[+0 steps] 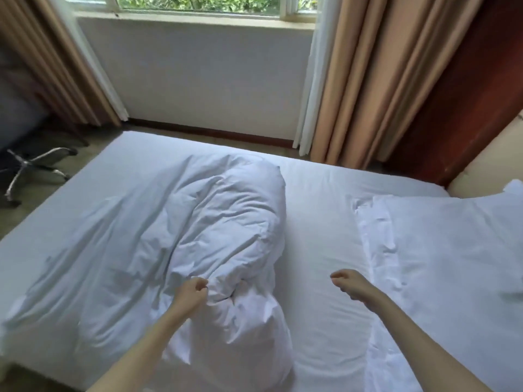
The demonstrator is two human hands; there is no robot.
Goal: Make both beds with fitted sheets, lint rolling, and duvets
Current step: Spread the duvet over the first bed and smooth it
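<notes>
A white duvet (220,222) lies bunched in a thick roll across the middle of the bed, its thinner part spread flat to the left. The bed wears a smooth white fitted sheet (319,222). My left hand (191,292) grips a fold of the duvet near the front of the roll. My right hand (349,284) hovers above the bare sheet to the right of the roll, fingers loosely curled and holding nothing. A white pillow (441,250) lies at the right end of the bed.
Beyond the bed is a narrow strip of floor, a white wall under a window (198,2), and tan curtains (362,80) on both sides. An office chair base (31,165) stands on the floor at far left. A wooden headboard (464,94) rises at right.
</notes>
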